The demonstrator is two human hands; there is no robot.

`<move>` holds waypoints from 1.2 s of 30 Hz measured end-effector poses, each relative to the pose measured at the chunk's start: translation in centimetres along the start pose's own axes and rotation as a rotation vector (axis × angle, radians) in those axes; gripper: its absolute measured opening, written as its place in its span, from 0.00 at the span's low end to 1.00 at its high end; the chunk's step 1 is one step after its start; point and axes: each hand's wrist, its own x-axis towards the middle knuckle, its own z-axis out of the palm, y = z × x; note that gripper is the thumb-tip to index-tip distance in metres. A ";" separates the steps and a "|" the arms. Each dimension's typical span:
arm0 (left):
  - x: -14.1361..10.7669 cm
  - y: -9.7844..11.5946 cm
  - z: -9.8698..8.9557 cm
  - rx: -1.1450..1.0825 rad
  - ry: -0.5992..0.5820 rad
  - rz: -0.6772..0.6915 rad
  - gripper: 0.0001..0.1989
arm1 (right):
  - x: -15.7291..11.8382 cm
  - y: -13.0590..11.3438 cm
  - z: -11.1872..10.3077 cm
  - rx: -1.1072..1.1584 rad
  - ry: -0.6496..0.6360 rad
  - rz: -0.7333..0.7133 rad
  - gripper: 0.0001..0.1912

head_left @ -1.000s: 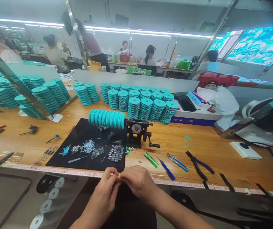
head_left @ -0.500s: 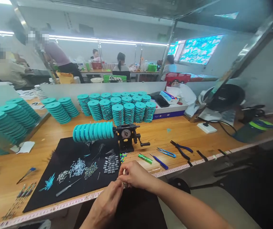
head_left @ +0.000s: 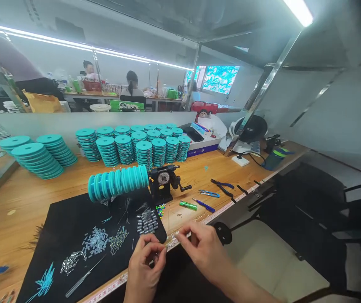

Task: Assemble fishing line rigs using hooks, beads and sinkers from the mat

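Observation:
My left hand (head_left: 145,265) is closed in a pinch over the table's front edge, thumb against fingertips. Something tiny shows at its fingertips, too small to name. To its right, my right hand (head_left: 201,248) also pinches with thumb and forefinger; whatever it may hold cannot be made out. Beyond the left hand, a black mat (head_left: 70,223) carries grey cylindrical pieces (head_left: 147,221), small metal parts (head_left: 118,240), clear little sleeves (head_left: 95,242) and silvery bits (head_left: 70,263). Coloured beads (head_left: 160,210) lie at the mat's corner.
Turquoise foam discs (head_left: 117,183) sit on a hand-cranked winder (head_left: 163,181). Stacked discs (head_left: 144,153) stand behind. Pliers (head_left: 223,187), blue snips (head_left: 208,193), a blue pen-like tool (head_left: 205,205) and a green tube (head_left: 188,205) lie at right. A measuring tape (head_left: 107,289) runs along the edge.
My hands have come apart: the right one moved right, away from the left. The view has swung to the right.

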 end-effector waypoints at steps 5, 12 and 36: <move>0.3 0.1 -0.7 -0.152 -0.016 -0.102 0.08 | -3.0 2.2 4.0 0.363 -0.142 0.341 0.08; 0.0 0.7 -1.1 -0.094 -0.057 -0.140 0.10 | -2.5 2.8 6.6 0.954 -0.280 0.456 0.19; -0.5 2.1 1.6 -0.166 0.080 -0.424 0.20 | -1.6 5.3 6.7 1.353 -0.225 0.523 0.21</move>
